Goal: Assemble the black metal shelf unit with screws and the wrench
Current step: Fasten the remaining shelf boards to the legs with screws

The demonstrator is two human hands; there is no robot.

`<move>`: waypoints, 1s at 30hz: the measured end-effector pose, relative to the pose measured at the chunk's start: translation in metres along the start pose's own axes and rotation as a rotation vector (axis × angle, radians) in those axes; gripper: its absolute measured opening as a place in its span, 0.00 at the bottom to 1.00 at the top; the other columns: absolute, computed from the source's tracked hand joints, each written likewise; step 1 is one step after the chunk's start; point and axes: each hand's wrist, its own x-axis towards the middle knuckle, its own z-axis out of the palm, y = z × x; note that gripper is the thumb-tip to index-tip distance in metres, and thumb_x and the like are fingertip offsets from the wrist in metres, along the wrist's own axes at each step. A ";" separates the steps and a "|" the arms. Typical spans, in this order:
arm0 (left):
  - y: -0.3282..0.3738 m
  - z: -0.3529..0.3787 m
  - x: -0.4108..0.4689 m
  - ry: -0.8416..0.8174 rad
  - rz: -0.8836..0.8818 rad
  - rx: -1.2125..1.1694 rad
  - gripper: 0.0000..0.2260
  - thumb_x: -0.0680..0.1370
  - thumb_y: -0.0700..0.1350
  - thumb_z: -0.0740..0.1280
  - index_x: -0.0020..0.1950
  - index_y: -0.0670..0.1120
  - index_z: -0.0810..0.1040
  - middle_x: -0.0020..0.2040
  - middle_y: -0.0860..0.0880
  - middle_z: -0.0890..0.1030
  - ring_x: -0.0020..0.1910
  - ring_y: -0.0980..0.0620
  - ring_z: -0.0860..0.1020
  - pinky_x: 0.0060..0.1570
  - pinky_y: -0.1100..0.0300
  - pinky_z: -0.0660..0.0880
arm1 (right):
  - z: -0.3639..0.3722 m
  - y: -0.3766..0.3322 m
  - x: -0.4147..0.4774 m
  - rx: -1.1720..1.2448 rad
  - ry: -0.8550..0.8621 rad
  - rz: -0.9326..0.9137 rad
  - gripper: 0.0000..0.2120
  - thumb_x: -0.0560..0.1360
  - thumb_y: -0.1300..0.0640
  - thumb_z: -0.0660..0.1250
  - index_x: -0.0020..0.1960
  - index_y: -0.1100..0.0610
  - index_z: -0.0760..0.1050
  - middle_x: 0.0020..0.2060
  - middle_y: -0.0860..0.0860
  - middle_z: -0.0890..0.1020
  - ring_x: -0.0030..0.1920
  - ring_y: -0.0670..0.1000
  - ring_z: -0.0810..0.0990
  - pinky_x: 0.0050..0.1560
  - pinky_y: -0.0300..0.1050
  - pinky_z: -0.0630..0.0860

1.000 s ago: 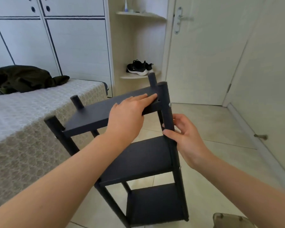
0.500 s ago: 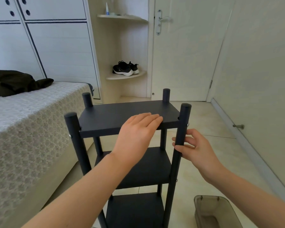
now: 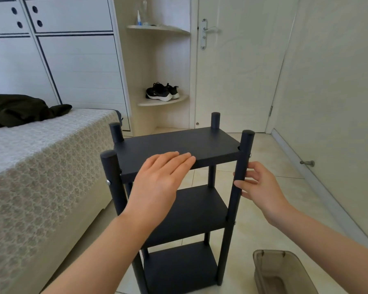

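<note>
The black metal shelf unit (image 3: 179, 143) stands upright on the tiled floor, three shelves between four round posts. Silver screw heads show on the front left post (image 3: 108, 182) and the front right post (image 3: 250, 154). My left hand (image 3: 157, 183) lies flat with straight fingers over the front edge of the top shelf. My right hand (image 3: 261, 187) holds the front right post (image 3: 239, 187) just below the top shelf, thumb in front and fingers behind. No wrench is in view.
A bed (image 3: 40, 166) with a patterned cover runs along the left, a dark garment (image 3: 19, 109) on it. A translucent brown bin (image 3: 285, 270) sits on the floor at the lower right. Behind are a corner shelf with black shoes (image 3: 162, 93), a closed door (image 3: 238, 71) and a floor doorstop (image 3: 307, 163).
The shelf unit went from tilted to standing upright on the floor. My left hand stayed on the top shelf and my right hand stayed at the front right post.
</note>
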 end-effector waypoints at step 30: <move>-0.025 -0.035 0.000 0.057 -0.613 -0.528 0.30 0.76 0.45 0.74 0.76 0.54 0.68 0.67 0.62 0.68 0.68 0.60 0.67 0.70 0.60 0.62 | -0.014 0.004 0.027 0.057 0.238 0.121 0.10 0.78 0.66 0.64 0.57 0.57 0.71 0.52 0.54 0.77 0.55 0.55 0.78 0.58 0.52 0.78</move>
